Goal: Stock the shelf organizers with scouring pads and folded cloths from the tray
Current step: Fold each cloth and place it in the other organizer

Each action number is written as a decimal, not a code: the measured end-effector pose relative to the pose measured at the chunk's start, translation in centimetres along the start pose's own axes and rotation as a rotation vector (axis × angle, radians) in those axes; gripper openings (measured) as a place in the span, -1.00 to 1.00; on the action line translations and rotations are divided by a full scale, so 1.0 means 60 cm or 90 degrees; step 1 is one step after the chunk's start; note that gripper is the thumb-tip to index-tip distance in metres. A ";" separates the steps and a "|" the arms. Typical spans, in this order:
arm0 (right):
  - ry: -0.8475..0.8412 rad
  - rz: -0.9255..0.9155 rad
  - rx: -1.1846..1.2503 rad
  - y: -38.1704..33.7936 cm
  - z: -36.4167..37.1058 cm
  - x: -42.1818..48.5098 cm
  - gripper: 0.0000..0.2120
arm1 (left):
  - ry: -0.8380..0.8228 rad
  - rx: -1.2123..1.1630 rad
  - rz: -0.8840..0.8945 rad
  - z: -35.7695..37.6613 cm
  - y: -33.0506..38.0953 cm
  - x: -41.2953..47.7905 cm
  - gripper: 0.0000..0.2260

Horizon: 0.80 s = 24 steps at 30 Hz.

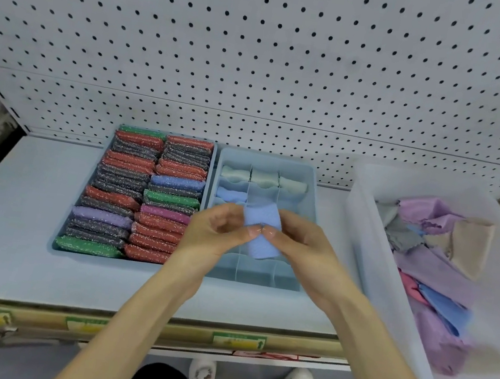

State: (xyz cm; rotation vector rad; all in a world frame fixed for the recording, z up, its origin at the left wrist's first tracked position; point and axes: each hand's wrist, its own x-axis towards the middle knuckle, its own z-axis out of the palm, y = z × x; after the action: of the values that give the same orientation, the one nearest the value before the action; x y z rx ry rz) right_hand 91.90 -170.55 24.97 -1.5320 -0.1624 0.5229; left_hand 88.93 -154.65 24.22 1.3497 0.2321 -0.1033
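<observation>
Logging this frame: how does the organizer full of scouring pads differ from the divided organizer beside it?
The scouring-pad organizer is packed front to back with two rows of scouring pads; the divided organizer shows four rolled cloths, in its back cells, and most visible cells are empty. The scouring-pad organizer shows no cross dividers; the divided organizer is split into a grid of cells. Both are light blue, rectangular, side by side on the shelf.

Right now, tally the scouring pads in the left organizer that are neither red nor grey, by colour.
Green pads: 3
Blue pad: 1
Pink pad: 1
Purple pad: 1
Total: 6
</observation>
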 end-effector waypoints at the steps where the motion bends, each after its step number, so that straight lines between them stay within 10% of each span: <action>1: 0.008 0.006 0.014 0.006 0.002 0.002 -0.69 | 0.015 -0.011 -0.006 -0.001 -0.001 0.002 -0.82; 10: 0.141 0.035 -0.014 0.034 -0.018 0.057 -0.80 | 0.098 0.130 0.006 -0.042 -0.022 0.033 -0.91; 17: 0.178 -0.042 -0.461 0.066 -0.059 0.202 -0.86 | 0.076 0.623 0.219 -0.102 -0.066 0.067 -0.79; 24: 0.036 -0.061 -0.985 0.095 -0.066 0.261 -0.74 | 0.030 0.782 0.248 -0.108 -0.124 0.084 -0.60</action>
State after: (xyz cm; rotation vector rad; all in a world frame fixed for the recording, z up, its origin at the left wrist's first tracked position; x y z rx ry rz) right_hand 106.10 -167.82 15.73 -3.0044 -0.7018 0.2127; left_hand 91.62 -149.67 14.71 2.5938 -0.1031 0.1474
